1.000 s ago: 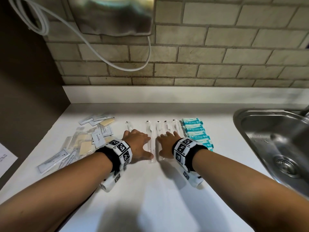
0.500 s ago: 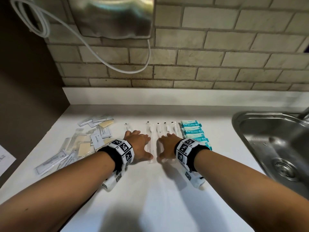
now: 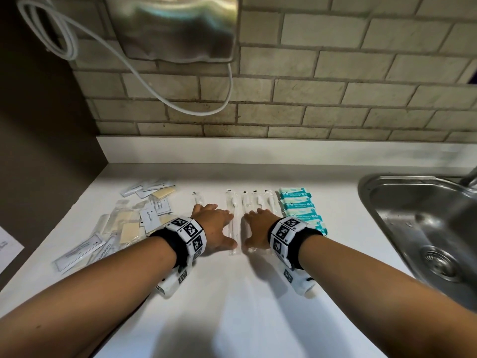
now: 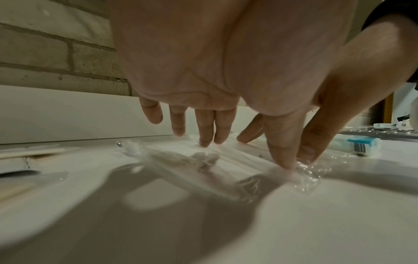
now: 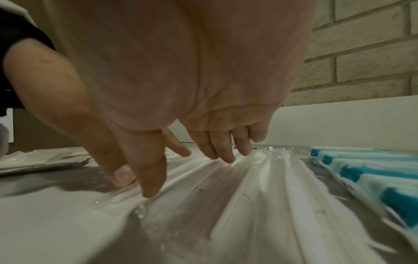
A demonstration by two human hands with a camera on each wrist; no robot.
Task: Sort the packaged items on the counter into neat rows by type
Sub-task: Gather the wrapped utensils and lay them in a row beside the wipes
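Note:
Several clear-wrapped long packets (image 3: 247,202) lie side by side on the white counter (image 3: 232,293). My left hand (image 3: 214,228) lies flat over one clear packet (image 4: 203,171), straight fingers and thumb tip pressing its wrap. My right hand (image 3: 258,228) rests flat on the neighbouring clear packets (image 5: 260,178), fingers spread. One more clear packet (image 3: 231,223) lies between the two hands. A row of teal-and-white wipe packs (image 3: 299,205) runs just right of the right hand. A loose heap of white and beige sachets (image 3: 129,223) sits to the left.
A steel sink (image 3: 426,228) is set into the counter at the right. The brick wall (image 3: 309,99) with a white upstand closes the back, a steel dispenser (image 3: 175,27) and white cable above. A dark panel (image 3: 38,151) bounds the left side.
Both hands stay flat on the clear packets in much the same place. The head view has shifted slightly.

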